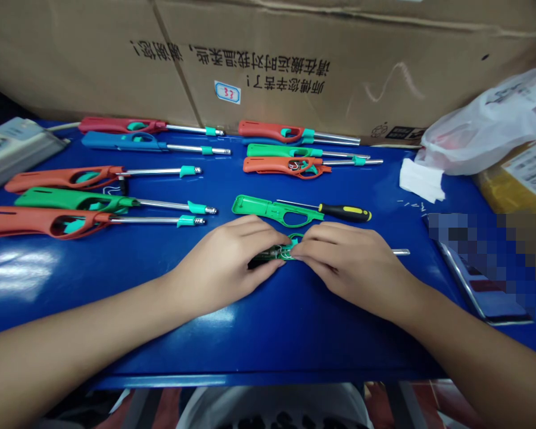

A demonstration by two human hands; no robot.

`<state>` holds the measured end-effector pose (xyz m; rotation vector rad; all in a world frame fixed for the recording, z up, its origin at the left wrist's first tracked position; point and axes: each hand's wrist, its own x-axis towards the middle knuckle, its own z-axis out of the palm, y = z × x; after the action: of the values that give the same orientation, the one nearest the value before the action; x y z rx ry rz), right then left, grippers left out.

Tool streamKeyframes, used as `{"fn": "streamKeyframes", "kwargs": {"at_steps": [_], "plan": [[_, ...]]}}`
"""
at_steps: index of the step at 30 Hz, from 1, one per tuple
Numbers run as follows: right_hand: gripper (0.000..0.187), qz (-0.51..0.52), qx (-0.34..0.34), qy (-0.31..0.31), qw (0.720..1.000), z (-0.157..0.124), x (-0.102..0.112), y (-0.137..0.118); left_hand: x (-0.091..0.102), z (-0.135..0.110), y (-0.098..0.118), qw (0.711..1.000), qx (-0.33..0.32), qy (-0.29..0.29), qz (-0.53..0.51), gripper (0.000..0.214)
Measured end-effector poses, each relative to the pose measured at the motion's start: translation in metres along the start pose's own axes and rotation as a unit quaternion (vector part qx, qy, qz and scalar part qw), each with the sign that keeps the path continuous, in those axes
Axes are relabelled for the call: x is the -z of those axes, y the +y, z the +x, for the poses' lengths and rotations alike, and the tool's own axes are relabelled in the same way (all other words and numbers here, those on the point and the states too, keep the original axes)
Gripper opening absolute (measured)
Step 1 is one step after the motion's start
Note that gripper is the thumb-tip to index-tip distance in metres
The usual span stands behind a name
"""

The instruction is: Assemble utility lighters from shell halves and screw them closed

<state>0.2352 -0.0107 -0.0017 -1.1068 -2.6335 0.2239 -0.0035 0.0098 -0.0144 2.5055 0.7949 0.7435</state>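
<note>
Between my two hands lies an opened green gas lighter (287, 252) with thin white wires and a dark inner part showing. My left hand (232, 256) closes on its handle end, thumb and fingers either side. The fingertips of my right hand (352, 262) pinch at the trigger area, and the metal tube (401, 252) sticks out beyond that hand. Much of the lighter is hidden under my hands. Just behind it rests a loose green half shell (256, 206), hollow side up. A black and yellow screwdriver (345, 212) lies with its shaft alongside that shell.
Several lighters, among them a blue lighter (116, 142) and an orange lighter (44, 221), lie at the left and back. Small screws (413, 205), a white paper (422, 180) and a phone (482, 280) are at right. A cardboard box (268, 36) borders the back; a white bucket (272, 396) stands below the table's front edge.
</note>
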Motion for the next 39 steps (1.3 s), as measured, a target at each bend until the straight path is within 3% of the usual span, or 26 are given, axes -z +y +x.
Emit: {"fn": "streamKeyframes", "kwargs": {"at_steps": [5, 8, 18, 35, 39], "plan": [[0.012, 0.094, -0.076, 0.015, 0.993, 0.003, 0.000, -0.001, 0.001, -0.001, 0.002, 1.000, 0.016, -0.014, 0.007, 0.018], [0.015, 0.135, -0.123, 0.008, 0.983, 0.004, 0.001, 0.000, 0.002, -0.002, 0.004, 0.999, 0.024, -0.018, 0.012, 0.018], [0.004, 0.162, -0.131, 0.016, 0.978, 0.004, 0.002, 0.000, 0.002, -0.004, 0.003, 1.000, 0.003, -0.014, 0.025, 0.014], [0.006, 0.134, -0.077, 0.005, 0.988, 0.000, 0.004, 0.002, 0.023, 0.009, 0.001, 0.989, 0.114, -0.065, -0.073, 0.025], [0.011, 0.115, -0.112, 0.021, 0.987, 0.000, 0.014, 0.007, 0.022, 0.010, -0.005, 0.983, 0.124, -0.074, -0.110, 0.020]]}}
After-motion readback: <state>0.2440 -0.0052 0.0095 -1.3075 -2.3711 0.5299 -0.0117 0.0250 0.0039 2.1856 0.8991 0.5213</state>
